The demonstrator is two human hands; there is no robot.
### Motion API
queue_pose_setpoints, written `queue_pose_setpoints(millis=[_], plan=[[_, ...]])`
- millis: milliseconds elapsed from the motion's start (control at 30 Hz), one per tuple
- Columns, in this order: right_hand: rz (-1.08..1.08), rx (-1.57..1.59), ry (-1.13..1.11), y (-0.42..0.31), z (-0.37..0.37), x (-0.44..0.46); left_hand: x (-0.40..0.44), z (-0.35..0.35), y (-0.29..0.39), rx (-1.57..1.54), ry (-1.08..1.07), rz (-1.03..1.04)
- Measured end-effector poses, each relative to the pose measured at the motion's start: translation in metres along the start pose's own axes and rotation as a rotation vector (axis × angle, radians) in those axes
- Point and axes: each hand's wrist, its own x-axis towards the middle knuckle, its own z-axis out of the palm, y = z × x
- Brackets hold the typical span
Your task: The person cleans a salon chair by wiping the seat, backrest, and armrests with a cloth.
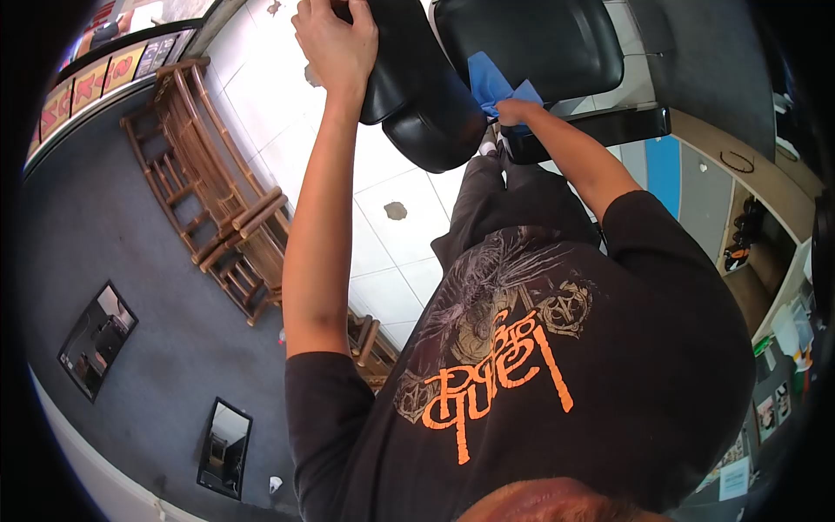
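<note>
My left hand [337, 48] is at the upper left edge of a black padded chair backrest [404, 65]. Its thumb lies on the padding and its fingers curl over the outer side, partly cut off by the frame's top. In my right hand [518, 111] is a bunched blue cloth [490, 83], with loose corners sticking up. That hand is between the backrest, the wide black seat [535, 43] and a black armrest [600, 132]. A smaller black pad [435, 135] joins the backrest's lower end.
A bamboo bench [196, 165] stands along the grey wall at left, where two framed mirrors [98, 339] hang. White floor tiles [383, 235] show a dark patch [395, 210]. On the right is a wooden counter [739, 165] with shelves holding dark items.
</note>
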Motion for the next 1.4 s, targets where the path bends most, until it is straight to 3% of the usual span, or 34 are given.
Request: queue_pose_setpoints(millis=[67,100,167,267,367,567,600,700,733,800,867,967,1133,1300,1400], plan=[[0.047,-0.110,-0.090,-0.002,-0.019,0.004,0.003,0.006,-0.004,0.028,0.131,0.111],[0.045,-0.034,-0.233,-0.041,0.066,-0.038,-0.033,-0.006,-0.013,0.069,0.008,0.073],[0.101,-0.068,-0.179,-0.029,0.028,-0.026,-0.016,0.006,-0.015,0.076,0.101,0.169],[-0.013,-0.251,-0.009,-0.015,0.016,0.000,-0.006,0.001,-0.006,0.021,0.041,0.021],[-0.031,-0.280,-0.057,-0.019,0.002,-0.012,-0.005,0.002,-0.002,0.011,0.052,-0.003],[-0.007,0.011,0.046,-0.025,0.008,-0.037,-0.004,0.004,-0.001,0.014,0.068,0.004],[-0.119,-0.035,0.071,-0.017,0.008,-0.040,-0.005,0.003,-0.001,0.014,0.067,-0.004],[-0.180,0.154,0.168,0.010,0.004,-0.044,-0.004,0.002,-0.001,0.013,0.070,-0.015],[-0.221,0.236,0.140,0.028,0.002,-0.035,-0.003,0.003,-0.001,0.010,0.075,-0.012],[-0.205,0.414,0.125,0.004,-0.073,-0.120,-0.004,0.003,-0.001,0.014,0.082,-0.006],[-0.140,0.751,0.166,0.049,-0.075,-0.120,-0.003,0.004,-0.001,0.028,0.089,0.000],[0.058,0.650,0.327,0.073,-0.106,-0.165,-0.003,0.003,0.001,0.048,0.069,-0.017],[0.235,0.375,0.542,0.051,-0.121,-0.216,-0.002,0.004,0.001,0.043,0.080,-0.007],[-0.055,0.160,0.241,0.011,-0.070,-0.135,-0.002,0.003,0.008,0.048,0.067,-0.042],[-0.033,0.190,0.178,-0.018,-0.021,-0.080,-0.003,0.002,0.008,0.054,0.056,-0.045]])
